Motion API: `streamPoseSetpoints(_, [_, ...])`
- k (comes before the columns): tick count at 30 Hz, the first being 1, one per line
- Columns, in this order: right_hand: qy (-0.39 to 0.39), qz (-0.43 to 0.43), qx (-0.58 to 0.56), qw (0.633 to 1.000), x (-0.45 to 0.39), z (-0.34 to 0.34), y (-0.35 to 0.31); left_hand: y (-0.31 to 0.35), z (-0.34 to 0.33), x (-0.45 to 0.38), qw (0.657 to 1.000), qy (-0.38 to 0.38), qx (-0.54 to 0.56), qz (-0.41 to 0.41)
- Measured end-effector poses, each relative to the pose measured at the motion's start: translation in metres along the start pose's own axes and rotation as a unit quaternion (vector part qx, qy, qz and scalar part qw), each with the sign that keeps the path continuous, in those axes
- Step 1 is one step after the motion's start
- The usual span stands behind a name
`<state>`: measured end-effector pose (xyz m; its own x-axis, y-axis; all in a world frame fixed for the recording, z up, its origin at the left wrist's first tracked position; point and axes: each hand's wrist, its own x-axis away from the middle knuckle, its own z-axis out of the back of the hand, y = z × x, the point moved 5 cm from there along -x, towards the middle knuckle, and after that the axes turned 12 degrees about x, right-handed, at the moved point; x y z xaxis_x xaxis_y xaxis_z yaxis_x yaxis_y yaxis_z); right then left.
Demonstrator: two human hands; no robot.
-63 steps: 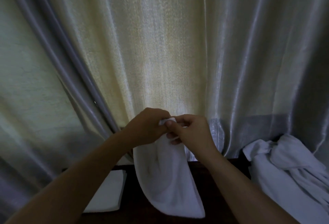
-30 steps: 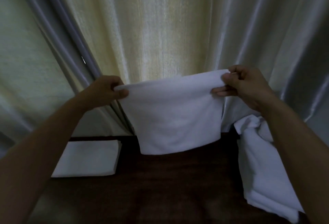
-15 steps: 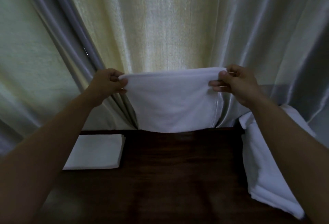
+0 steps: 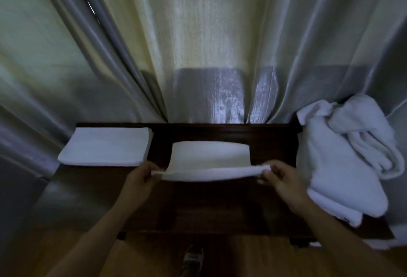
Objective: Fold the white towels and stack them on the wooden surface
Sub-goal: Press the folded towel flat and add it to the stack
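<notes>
Both the left hand [image 4: 141, 177] and right hand [image 4: 278, 175] pinch the towel [image 4: 209, 157]'s near corners; better to keep that edge taut and level between them while folding it forward.

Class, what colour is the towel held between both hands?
White; the head view shows the towel clearly against the dark wooden surface.

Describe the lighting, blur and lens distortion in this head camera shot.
Head view: dim overall; the brightest patch is backlight glowing through the pale cream curtain. The dark wooden table is nearly black, grain lost. The white towel being folded is soft and slightly smeared near the left hand and right hand. Wide-angle bending fans the curtain folds outward towards the edges.
</notes>
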<state>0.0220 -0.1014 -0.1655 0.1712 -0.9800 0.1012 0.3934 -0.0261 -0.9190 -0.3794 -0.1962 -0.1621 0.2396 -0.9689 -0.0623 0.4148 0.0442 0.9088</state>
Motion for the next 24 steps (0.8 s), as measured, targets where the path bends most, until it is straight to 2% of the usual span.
streamPoseSetpoints(4, [-0.061, -0.059, 0.034, 0.996, 0.043, -0.023, 0.053, -0.058, -0.022, 0.055, 0.998, -0.023, 0.009, 0.066])
streamPoseSetpoints(9, [-0.062, -0.11, 0.041, 0.991, 0.05, -0.032, 0.076, -0.088, -0.028, 0.069, 0.995, -0.018, 0.006, 0.099])
streamPoseSetpoints(17, [0.021, -0.065, 0.168, 0.983, -0.037, -0.025, 0.04, -0.078, -0.024, -0.022, 0.989, 0.036, 0.079, 0.118])
streamPoseSetpoints(24, [0.035, -0.142, 0.234, 0.961, -0.137, -0.042, 0.061, -0.1, -0.054, -0.114, 0.985, 0.055, 0.022, 0.163])
